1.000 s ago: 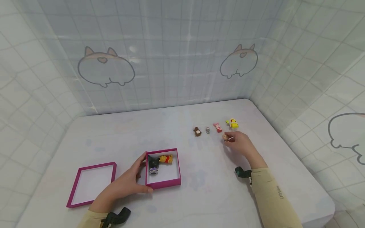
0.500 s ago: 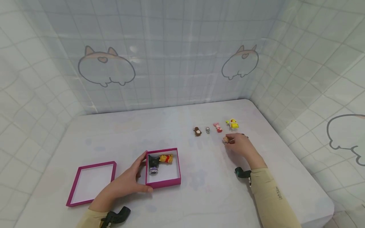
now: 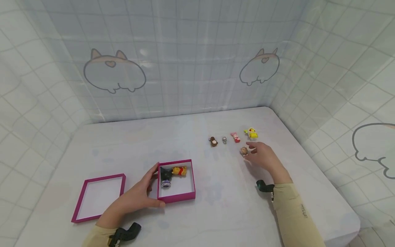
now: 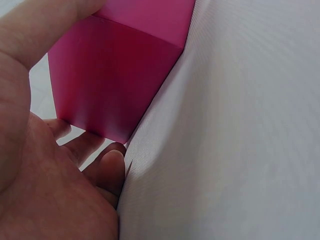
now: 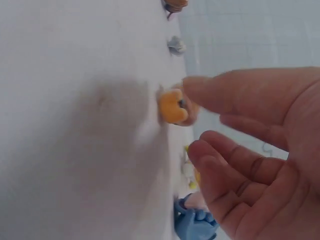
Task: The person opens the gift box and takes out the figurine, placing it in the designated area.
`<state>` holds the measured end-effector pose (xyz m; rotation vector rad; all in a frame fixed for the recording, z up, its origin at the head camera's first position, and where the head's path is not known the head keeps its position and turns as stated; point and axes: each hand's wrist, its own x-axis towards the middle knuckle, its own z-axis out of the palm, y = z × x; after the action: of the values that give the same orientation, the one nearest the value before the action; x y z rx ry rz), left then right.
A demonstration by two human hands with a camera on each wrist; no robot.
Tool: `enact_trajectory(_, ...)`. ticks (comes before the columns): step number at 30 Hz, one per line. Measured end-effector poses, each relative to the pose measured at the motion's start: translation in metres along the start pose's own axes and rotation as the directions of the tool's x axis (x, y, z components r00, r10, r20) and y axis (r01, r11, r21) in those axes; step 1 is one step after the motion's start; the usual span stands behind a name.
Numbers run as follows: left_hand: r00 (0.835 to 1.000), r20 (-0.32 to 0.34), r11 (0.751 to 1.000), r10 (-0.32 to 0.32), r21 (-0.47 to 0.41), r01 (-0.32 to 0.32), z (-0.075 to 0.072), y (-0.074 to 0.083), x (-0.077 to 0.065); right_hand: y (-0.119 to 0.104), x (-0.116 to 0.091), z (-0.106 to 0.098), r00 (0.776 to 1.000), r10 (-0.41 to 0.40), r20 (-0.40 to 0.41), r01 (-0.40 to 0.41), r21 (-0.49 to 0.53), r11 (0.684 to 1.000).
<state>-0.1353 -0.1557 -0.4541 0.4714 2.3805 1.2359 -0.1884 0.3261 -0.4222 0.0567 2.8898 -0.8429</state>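
My left hand (image 3: 137, 195) grips a magenta open-topped box (image 3: 176, 198) at its left side, thumb at the front wall and fingers at the back. Inside lie a black figurine (image 3: 166, 175) with a purple-and-white end and a yellow bear figurine (image 3: 179, 171) in red. At the right, my right hand (image 3: 262, 157) hovers with thumb and fingers apart beside a small brown-and-tan figurine (image 3: 243, 151) standing on the table. In the right wrist view the thumb tip overlaps this figurine (image 5: 175, 107); contact is unclear. A blue figurine (image 5: 196, 220) shows below the fingers there.
Behind the right hand, a brown figurine (image 3: 213, 141), a tiny grey one (image 3: 224, 140), a pink one (image 3: 235, 137) and a yellow one (image 3: 252, 133) form a row. A magenta-rimmed lid (image 3: 78, 202) lies left of the box, partly behind the left forearm.
My right hand has lowered the brown-and-tan figurine slightly toward me onto the table and let it go, its fingers spreading off to the right. The left hand and box have stayed put.
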Motion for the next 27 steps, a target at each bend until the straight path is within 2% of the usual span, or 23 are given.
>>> enact_trajectory(10,1.0,0.004,1.0,0.018,-0.012,-0.018,-0.002,0.0,-0.001,-0.01,-0.006,-0.006,0.984,-0.131,-0.117,0.137,0.044,0.99)
enact_trajectory(14,1.0,-0.002,1.0,0.023,-0.003,-0.023,0.0,0.0,-0.001,-0.02,-0.005,-0.009,0.984,-0.141,-0.106,0.149,0.075,0.986)
enact_trajectory(20,1.0,0.003,1.0,0.009,-0.005,-0.009,0.002,0.0,0.0,-0.04,-0.007,-0.012,0.971,-0.221,-0.086,0.23,0.114,0.966)
enact_trajectory(24,1.0,0.0,1.0,0.001,0.007,-0.001,0.001,0.0,0.0,-0.061,-0.008,-0.011,0.952,-0.297,-0.076,0.305,0.138,0.942)
enact_trajectory(27,1.0,-0.003,1.0,-0.003,0.014,0.003,0.0,-0.001,0.0,-0.081,-0.007,-0.007,0.929,-0.365,-0.065,0.37,0.113,0.922)
